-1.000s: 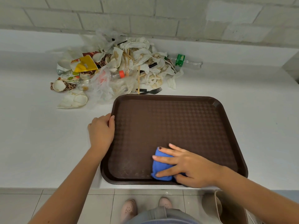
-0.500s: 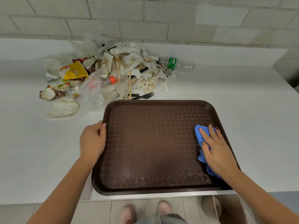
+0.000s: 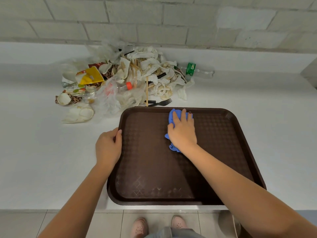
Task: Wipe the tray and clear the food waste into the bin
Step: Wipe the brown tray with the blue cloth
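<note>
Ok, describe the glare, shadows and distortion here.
Head view: wide-angle distortion bows the wall joints and the counter back edge; light soft and even, a faint shadow on the tray under the right forearm; pale sheen near its front edge; little blur.

My brown tray [image 3: 145,169] lies flat. My blue cloth [image 3: 171,115] sits bunched by its far rim. Just behind, food waste [image 3: 137,74] lies piled.

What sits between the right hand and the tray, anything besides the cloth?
Nothing visible. The right hand presses the blue cloth flat on the tray near its far rim; the left hand grips the left rim.
</note>
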{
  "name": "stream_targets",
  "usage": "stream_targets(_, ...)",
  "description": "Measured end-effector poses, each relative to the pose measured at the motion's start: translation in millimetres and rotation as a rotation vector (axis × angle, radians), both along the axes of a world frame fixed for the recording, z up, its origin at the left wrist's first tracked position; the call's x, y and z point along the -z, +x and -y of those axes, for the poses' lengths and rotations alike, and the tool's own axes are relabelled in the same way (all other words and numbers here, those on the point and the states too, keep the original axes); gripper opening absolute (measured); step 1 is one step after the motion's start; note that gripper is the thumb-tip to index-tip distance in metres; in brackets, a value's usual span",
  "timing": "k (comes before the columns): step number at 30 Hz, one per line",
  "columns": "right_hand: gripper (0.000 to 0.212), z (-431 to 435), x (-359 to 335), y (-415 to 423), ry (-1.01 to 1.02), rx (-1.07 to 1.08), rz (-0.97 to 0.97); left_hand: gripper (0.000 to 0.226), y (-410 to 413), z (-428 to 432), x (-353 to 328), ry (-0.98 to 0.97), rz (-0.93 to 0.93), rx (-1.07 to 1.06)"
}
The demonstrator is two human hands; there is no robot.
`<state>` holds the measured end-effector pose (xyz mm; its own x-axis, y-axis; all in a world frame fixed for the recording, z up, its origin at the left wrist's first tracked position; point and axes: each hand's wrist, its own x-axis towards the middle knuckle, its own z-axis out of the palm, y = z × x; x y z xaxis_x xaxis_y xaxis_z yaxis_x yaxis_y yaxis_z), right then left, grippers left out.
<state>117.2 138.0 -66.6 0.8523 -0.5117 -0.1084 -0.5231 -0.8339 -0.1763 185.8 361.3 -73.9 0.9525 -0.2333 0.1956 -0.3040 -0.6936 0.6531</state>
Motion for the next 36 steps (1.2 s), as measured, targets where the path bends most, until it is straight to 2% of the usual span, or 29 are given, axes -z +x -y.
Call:
stream_targets(6, 0.056, -46, -6, 35, 0.110, -0.216, 0.060, 0.033, 0, 0, 1, -0.020, 0.020, 0.002)
stream_targets(12, 0.052, -73, -8, 57, 0.114, -0.485, -0.024, 0.034, 2, 0, 6, -0.012, 0.037, 0.016)
stream_targets(20, 0.049, -66, 2, -57, 0.154, -0.712, 0.151, 0.034, 3, 1, 9, -0.004, 0.024, -0.009)
stream_targets(23, 0.048, -48, 12, -104, 0.093, -0.636, 0.202, 0.034, 0, 1, 5, 0.031, 0.040, 0.009)
stream_targets(26, 0.047, -13, 11, -141, 0.043, -0.441, 0.215, 0.034, -2, 2, 1, 0.081, 0.048, 0.015)
stream_targets(31, 0.049, 49, 11, -182, -0.165, -0.174, 0.202, 0.036, -1, 1, 1, 0.158, 0.057, 0.012)
stream_targets(35, 0.037, 74, 10, -202, -0.293, -0.129, 0.216, 0.036, -3, 1, 0, 0.176, 0.069, 0.020)
stream_targets(36, 0.040, 77, 7, -204, -0.298, -0.146, 0.222, 0.035, -3, 2, -1, 0.182, 0.075, 0.020)
